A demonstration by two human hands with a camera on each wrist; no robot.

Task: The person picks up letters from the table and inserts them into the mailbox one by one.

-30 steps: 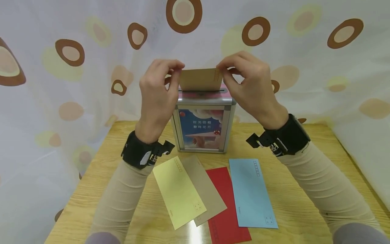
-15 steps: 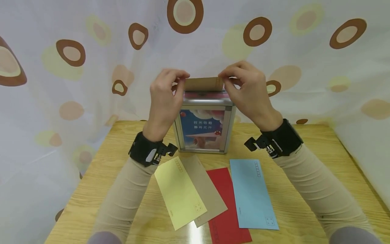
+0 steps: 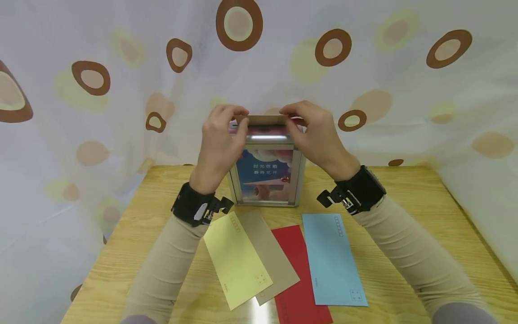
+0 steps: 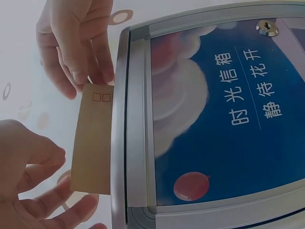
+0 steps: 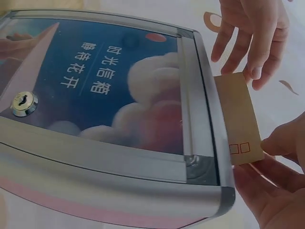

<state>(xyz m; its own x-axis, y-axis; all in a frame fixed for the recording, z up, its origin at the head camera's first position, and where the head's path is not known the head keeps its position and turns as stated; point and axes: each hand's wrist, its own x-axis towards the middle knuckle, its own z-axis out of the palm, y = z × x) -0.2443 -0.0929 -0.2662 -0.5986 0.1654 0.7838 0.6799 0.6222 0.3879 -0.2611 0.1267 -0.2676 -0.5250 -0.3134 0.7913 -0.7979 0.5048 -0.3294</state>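
A brown envelope (image 3: 266, 120) stands partly inside the slot on top of a letter box (image 3: 265, 175); only its upper strip shows. My left hand (image 3: 221, 139) holds the left end of this strip, thumb in front and fingers behind. At the other end my right hand (image 3: 313, 137) pinches the corner between thumb and fingers. In the left wrist view, the envelope (image 4: 93, 143) rises above the metal rim, with red postcode squares near my right hand (image 4: 76, 43). The right wrist view shows the same envelope (image 5: 238, 114) between both hands.
On the wooden table (image 3: 404, 234) in front of the box lie a yellow envelope (image 3: 238, 261), a tan envelope (image 3: 275, 256) partly under it, a red envelope (image 3: 301, 288) and a blue envelope (image 3: 333, 258). A patterned curtain (image 3: 259, 67) hangs behind. The box front has a lock (image 5: 24, 103).
Both hands have moved down with the brown envelope, which has sunk deeper into the slot. Far less of it shows above the box. The envelopes on the table lie as before.
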